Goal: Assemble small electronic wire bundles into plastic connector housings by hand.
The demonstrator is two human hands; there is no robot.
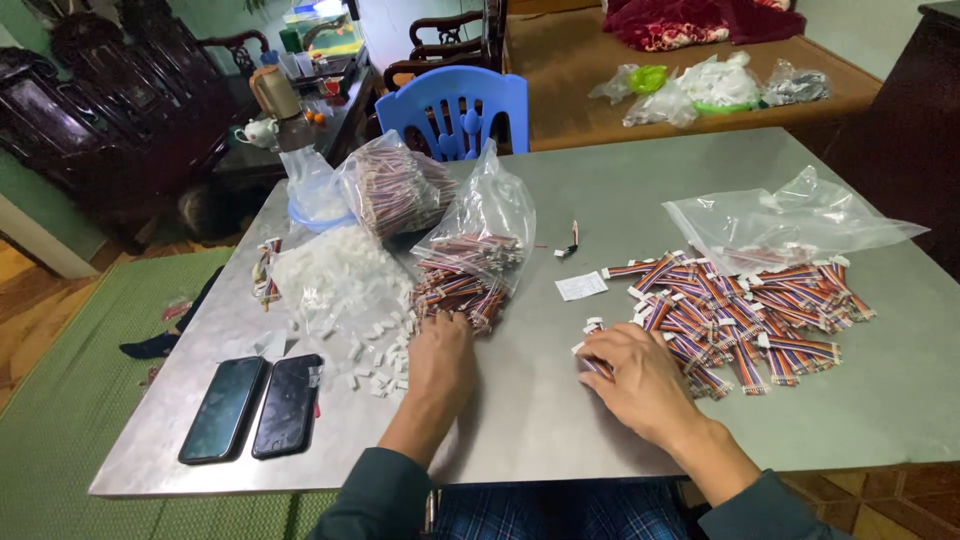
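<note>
Resting flat on tabletop (560, 400): left hand (440, 362) touching wire bundle (455, 290), right hand (635, 375) curled over loose wires (745, 310), grip unclear.

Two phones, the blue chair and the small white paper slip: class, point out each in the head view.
Two phones (255, 407): head view, on the inner edge of the left phone's dark screen.
Blue chair (455, 105): head view, on its slatted plastic backrest.
White paper slip (581, 286): head view, on its middle.

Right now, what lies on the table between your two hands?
In the head view, only bare grey table lies between the left hand and the right hand. The small white paper slip sits farther back.
</note>
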